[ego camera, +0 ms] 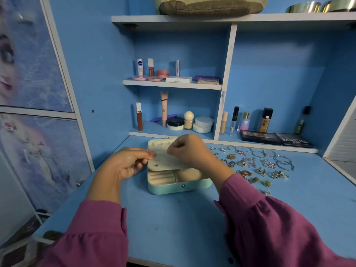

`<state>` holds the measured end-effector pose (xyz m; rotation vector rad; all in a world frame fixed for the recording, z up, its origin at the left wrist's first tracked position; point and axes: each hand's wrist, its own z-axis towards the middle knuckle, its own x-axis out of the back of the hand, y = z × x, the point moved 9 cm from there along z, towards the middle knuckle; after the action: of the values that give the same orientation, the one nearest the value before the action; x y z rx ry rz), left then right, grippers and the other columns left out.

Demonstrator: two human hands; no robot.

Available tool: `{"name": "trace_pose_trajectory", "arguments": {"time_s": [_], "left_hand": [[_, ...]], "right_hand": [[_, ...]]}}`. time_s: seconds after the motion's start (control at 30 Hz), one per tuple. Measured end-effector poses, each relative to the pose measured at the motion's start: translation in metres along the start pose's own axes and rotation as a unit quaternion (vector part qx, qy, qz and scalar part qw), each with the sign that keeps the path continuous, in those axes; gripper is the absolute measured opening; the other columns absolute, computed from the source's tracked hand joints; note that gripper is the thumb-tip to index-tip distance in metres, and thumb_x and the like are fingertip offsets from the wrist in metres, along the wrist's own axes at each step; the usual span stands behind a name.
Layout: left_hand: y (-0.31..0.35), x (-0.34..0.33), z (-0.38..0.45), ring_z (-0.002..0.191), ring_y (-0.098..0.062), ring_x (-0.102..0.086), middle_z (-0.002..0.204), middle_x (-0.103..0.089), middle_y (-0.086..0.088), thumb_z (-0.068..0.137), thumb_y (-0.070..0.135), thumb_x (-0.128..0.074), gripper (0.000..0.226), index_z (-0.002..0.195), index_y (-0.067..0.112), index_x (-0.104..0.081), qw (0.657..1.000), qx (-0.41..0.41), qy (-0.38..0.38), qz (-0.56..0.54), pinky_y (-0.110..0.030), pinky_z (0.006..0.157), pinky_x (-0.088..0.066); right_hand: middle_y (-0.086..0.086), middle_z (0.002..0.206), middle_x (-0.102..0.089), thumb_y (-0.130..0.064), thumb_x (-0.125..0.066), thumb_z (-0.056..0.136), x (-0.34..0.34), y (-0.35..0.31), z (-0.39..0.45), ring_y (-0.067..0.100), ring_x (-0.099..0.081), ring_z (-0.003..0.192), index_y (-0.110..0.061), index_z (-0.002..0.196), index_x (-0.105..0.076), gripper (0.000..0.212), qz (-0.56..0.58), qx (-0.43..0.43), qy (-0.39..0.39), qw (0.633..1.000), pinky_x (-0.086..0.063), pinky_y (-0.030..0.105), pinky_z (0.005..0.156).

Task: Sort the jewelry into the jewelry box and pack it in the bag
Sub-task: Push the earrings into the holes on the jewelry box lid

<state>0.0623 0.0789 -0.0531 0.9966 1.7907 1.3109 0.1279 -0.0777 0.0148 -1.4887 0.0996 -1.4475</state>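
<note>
Here, hands [158,160] curled, over jewelry box [173,187]

An open mint-green jewelry box [173,186] sits near the middle of the blue desk [173,224], toward its back edge, its cream flap [169,160] lying across the ring rolls in the tray. The left hand [127,164] has curled fingers at the flap's left edge, and the right hand [189,151], fingers pinched together (what they hold is too small to tell), hovers over the flap. Loose jewelry [254,164], bangles, rings and chains, is spread on the desk to the right of the box, toward the back right corner.
</note>
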Motion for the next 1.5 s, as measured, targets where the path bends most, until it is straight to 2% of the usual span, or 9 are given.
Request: {"name": "trace_pose_trajectory", "arguments": {"time_s": [0.1,0.17,0.37,0.53,0.73,0.93,1.17,1.33,1.5], "left_hand": [[0.0,0.0,0.001,0.04,-0.002,-0.05,0.072,-0.068,-0.007,0.081,-0.012,-0.061,0.016,0.081,0.0,-0.07,1.0,-0.002,-0.003,-0.002,-0.009,0.036,-0.038],[-0.001,0.0,0.002,0.04,-0.002,-0.051,0.076,-0.067,-0.008,0.082,-0.012,-0.06,0.016,0.081,0.0,-0.07,1.0,-0.004,-0.006,-0.005,-0.01,0.036,-0.038],[-0.001,0.0,0.003,0.04,-0.003,-0.052,0.067,-0.067,-0.007,0.08,-0.013,-0.061,0.018,0.078,0.002,-0.071,1.0,-0.005,-0.008,-0.007,-0.01,0.035,-0.038],[-0.001,0.0,0.002,0.04,-0.003,-0.052,0.068,-0.067,-0.007,0.08,-0.012,-0.061,0.017,0.079,0.001,-0.071,1.0,-0.003,-0.011,-0.009,-0.01,0.035,-0.039],[-0.001,0.0,0.001,0.039,-0.003,-0.052,0.057,-0.064,-0.004,0.08,-0.013,-0.061,0.016,0.081,0.001,-0.07,1.0,-0.002,-0.01,-0.005,-0.01,0.035,-0.039],[-0.001,0.0,0.001,0.039,-0.003,-0.052,0.055,-0.063,-0.004,0.08,-0.012,-0.061,0.017,0.08,0.001,-0.071,1.0,0.001,-0.01,-0.005,-0.01,0.036,-0.04],[-0.001,0.0,0.0,0.04,-0.003,-0.052,0.055,-0.063,-0.004,0.081,-0.013,-0.061,0.018,0.077,0.002,-0.071,1.0,-0.001,-0.008,-0.006,-0.01,0.036,-0.04],[0.0,0.001,0.0,0.039,-0.003,-0.051,0.056,-0.064,-0.004,0.081,-0.013,-0.06,0.02,0.074,0.003,-0.071,1.0,-0.008,-0.003,0.0,-0.009,0.036,-0.038],[0.0,0.0,0.0,0.039,-0.003,-0.051,0.055,-0.063,-0.004,0.082,-0.013,-0.059,0.019,0.077,0.002,-0.071,1.0,-0.005,-0.004,0.0,-0.01,0.035,-0.038]], "right_hand": [[0.005,0.087,-0.071,-0.02,-0.065,0.086,-0.021,-0.013,0.007,0.012,-0.056,0.072,-0.01,0.082,-0.074,0.014,0.004,0.015,-0.019,1.0,-0.046,0.028,0.066],[0.005,0.088,-0.071,-0.021,-0.064,0.086,-0.027,-0.013,0.009,0.013,-0.057,0.073,-0.011,0.083,-0.074,0.015,0.007,0.017,-0.014,1.0,-0.046,0.029,0.067],[-0.001,0.081,-0.066,-0.023,-0.065,0.087,-0.033,-0.008,0.01,0.01,-0.054,0.072,-0.014,0.086,-0.074,0.013,0.03,0.009,-0.024,0.999,-0.042,0.025,0.066],[0.0,0.08,-0.065,-0.021,-0.063,0.088,-0.034,-0.008,0.009,0.01,-0.052,0.07,-0.012,0.085,-0.073,0.014,0.049,0.019,-0.018,0.998,-0.04,0.023,0.061],[-0.002,0.081,-0.065,-0.023,-0.065,0.087,-0.037,-0.007,0.012,0.011,-0.054,0.074,-0.019,0.078,-0.07,0.012,0.043,0.02,-0.024,0.999,-0.045,0.029,0.07],[-0.004,0.081,-0.063,-0.021,-0.063,0.088,-0.036,-0.006,0.009,0.008,-0.051,0.072,-0.015,0.081,-0.07,0.012,0.054,0.027,-0.019,0.998,-0.041,0.024,0.067],[0.001,0.085,-0.069,-0.021,-0.065,0.085,-0.035,-0.01,0.009,0.018,-0.062,0.083,-0.02,0.077,-0.068,0.009,0.031,0.032,-0.004,0.999,-0.052,0.035,0.079],[-0.003,0.075,-0.063,-0.019,-0.066,0.082,-0.036,-0.01,0.011,0.013,-0.057,0.072,-0.025,0.064,-0.06,0.02,0.011,0.016,-0.011,1.0,-0.05,0.031,0.071],[-0.001,0.068,-0.061,-0.021,-0.065,0.083,-0.041,-0.006,0.012,0.011,-0.05,0.059,-0.015,0.076,-0.069,0.011,0.029,-0.009,-0.046,0.998,-0.044,0.028,0.061]]}}
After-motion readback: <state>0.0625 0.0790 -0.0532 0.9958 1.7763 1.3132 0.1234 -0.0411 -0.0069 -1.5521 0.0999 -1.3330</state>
